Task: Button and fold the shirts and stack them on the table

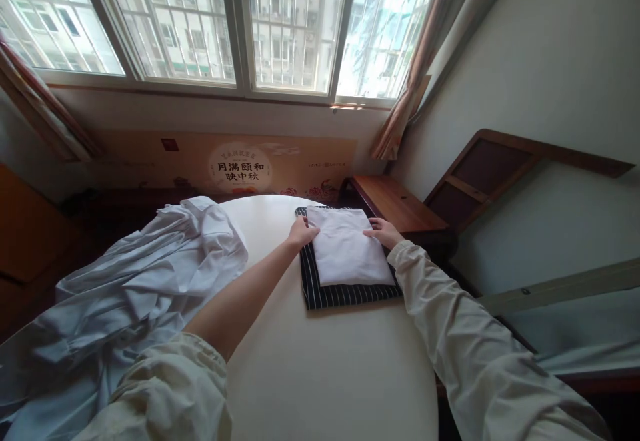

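A folded white garment [350, 251] lies flat on top of a folded black cloth with thin white stripes [350, 298], near the far right part of the round white table [320, 374]. My left hand [303, 232] pinches the white garment's left edge, thumb on top. At its right edge my right hand [384, 232] grips it the same way, with the fingers partly hidden beneath. The striped cloth shows past the white one along the left side and the front.
A rumpled heap of white cloth [165, 274] covers the table's left side and hangs over its edge. Behind the table stand a low wooden bench [395, 201] and a printed banner [300, 164] under barred windows. A wooden panel [495, 168] leans at the right wall.
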The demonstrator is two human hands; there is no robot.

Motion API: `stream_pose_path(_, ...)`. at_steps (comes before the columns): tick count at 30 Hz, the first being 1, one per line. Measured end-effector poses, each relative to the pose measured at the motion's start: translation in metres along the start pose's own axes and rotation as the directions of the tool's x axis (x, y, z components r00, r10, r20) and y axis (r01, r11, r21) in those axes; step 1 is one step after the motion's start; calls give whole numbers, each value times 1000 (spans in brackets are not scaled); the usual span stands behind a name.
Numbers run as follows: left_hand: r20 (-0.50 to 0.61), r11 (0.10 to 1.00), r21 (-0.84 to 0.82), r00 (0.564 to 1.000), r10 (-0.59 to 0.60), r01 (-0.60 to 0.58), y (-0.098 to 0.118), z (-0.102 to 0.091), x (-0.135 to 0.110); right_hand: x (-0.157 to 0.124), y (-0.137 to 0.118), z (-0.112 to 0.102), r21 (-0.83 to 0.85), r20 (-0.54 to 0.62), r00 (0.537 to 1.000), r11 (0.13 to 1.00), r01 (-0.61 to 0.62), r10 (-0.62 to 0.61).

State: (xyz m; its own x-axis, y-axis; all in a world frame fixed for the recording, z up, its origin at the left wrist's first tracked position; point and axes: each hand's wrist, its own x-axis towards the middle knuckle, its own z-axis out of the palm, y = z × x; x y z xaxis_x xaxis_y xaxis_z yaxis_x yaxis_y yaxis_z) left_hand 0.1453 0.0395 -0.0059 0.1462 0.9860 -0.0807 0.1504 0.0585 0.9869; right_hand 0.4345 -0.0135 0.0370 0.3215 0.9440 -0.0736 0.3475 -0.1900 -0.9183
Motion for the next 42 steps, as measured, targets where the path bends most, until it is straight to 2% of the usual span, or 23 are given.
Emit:
stream_pose_path(3, -44, 998, 62, 999, 21, -18, 3, -1, -4, 3, 4, 0, -21, -39, 985, 986, 168, -169)
stream_pose_path(6, -122, 974, 198, 984, 132, -107, 10, 2, -17, 2, 5, 4, -189, -73, 986, 973, 136, -152)
stream_pose_path(8, -155, 906, 364, 945, 287, -215, 14, 6, -28, -5, 5, 9, -368, -104, 982, 923, 111, -160)
stream_pose_path(10, -58, 777, 515, 890, 452, -361, 17, 10, -39, -16, 4, 16, -515, -92, 949, 830, 213, -301)
stream_pose_path(12, 163, 638, 571, 833, 529, -516, 16, 15, -49, -29, 4, 24, -589, 24, 874, 700, 404, -485)
stream_pose_path(14, 367, 550, 564, 784, 502, -616, 11, 19, -54, -41, 6, 33, -590, 183, 804, 591, 550, -565)
stream_pose_path(15, 430, 529, 562, 771, 469, -635, 8, 20, -56, -46, 9, 38, -585, 245, 791, 565, 582, -561)
stream_pose_path(17, 478, 514, 585, 779, 407, -627, 2, 22, -57, -53, 17, 45, -594, 324, 803, 553, 584, -499)
stream_pose_path(22, 417, 450, 718, 846, 332, -531, -5, 19, -53, -50, 30, 46, -697, 379, 866, 515, 499, -325)
stream_pose_path(26, 345, 410, 801, 896, 280, -436, -5, 6, -59, -46, 21, 38, -795, 295, 930, 484, 366, -218)
stream_pose_path(29, 303, 391, 829, 908, 288, -401, -7, -10, -74, -59, 11, 38, -839, 241, 946, 444, 315, -216)
stream_pose_path(31, 314, 367, 824, 887, 338, -431, -8, -22, -90, -75, 8, 43, -840, 250, 919, 403, 363, -306)
stream_pose_path(32, 336, 350, 811, 863, 378, -469, -7, -27, -99, -85, 9, 46, -831, 266, 891, 380, 406, -369)
stream_pose_path(34, 432, 305, 749, 782, 450, -589, -5, -35, -117, -104, 13, 55, -801, 312, 835, 347, 487, -453)
stream_pose_path(36, 539, 278, 669, 707, 458, -690, -3, -39, -133, -117, 20, 64, -775, 345, 808, 341, 533, -478)
stream_pose_path(37, 581, 280, 636, 685, 439, -719, -3, -40, -139, -121, 24, 67, -765, 352, 802, 345, 544, -482)
stream_pose_path(42, 660, 328, 589, 674, 333, -739, -6, -51, -152, -114, 34, 74, -734, 351, 779, 363, 574, -520)
